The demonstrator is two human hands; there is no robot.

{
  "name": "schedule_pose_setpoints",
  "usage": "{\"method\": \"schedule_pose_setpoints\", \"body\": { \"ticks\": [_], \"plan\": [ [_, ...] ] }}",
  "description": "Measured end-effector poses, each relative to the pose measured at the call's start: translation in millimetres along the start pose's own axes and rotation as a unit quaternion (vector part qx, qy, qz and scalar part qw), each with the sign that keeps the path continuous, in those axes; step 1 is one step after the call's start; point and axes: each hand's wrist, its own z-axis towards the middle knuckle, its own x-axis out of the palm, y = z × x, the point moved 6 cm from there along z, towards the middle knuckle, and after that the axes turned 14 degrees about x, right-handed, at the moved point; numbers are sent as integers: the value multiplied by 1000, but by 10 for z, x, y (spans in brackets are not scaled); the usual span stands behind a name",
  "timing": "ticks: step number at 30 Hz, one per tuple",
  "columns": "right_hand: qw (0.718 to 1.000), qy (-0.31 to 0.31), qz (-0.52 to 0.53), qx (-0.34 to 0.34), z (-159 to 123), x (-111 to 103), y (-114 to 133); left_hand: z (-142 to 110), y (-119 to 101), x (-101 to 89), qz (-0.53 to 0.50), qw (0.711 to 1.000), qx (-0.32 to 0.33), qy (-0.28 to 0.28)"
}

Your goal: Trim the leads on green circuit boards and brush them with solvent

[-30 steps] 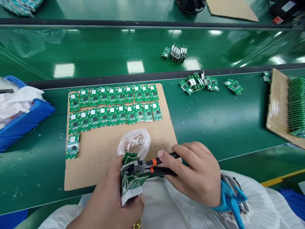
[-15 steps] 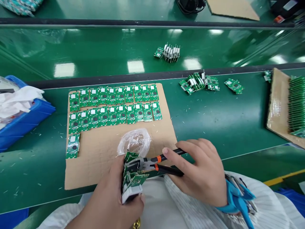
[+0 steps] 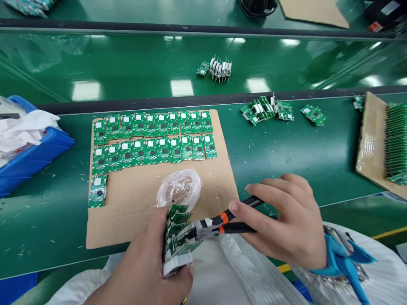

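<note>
My left hand (image 3: 155,258) is closed around a stack of green circuit boards (image 3: 174,231) with pins sticking out and a white block at the near end. In my right hand (image 3: 282,220) is a pair of cutting pliers (image 3: 206,228) with black handles and orange bands. Its jaws reach in at the pins of the held boards; whether they touch a pin is too small to tell. Just behind the boards, a clear plastic ring-shaped tray (image 3: 162,186) with thin metal bits inside sits on a cardboard sheet (image 3: 127,224).
Rows of circuit boards (image 3: 151,150) lie on the cardboard. A blue bin (image 3: 54,146) with white tissue stands left. More boards (image 3: 262,109) lie loose at back right. A cardboard holder (image 3: 369,140) with upright boards is far right. Clipped bits are scattered over the green bench (image 3: 286,156).
The pliers and my right hand have shifted right and slightly, with the jaws lower along the held stack. The boards on the conveyor behind have slid left. My left hand has hardly moved.
</note>
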Motion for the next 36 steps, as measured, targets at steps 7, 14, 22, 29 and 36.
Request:
{"method": "schedule_pose_setpoints", "body": {
  "ticks": [7, 14, 22, 29, 36],
  "plan": [
    [1000, -1, 1, -27, 126, -47, 40, -7, 6, 16, -15, 999, -19, 25],
    [1000, 2, 1, -13, 93, -5, 44, -1, 15, 14, -19, 999, -30, 13],
    [1000, 12, -16, -19, 93, 16, 67, -1, 41, 25, -18, 999, -35, 17],
    [999, 40, 0, -36, 58, 54, 73, 4, 19, 8, -1, 999, -46, 11],
    [998, 58, 7, -21, 41, 90, 77, 5, 20, 10, 12, 999, -50, 15]
  ]
}}
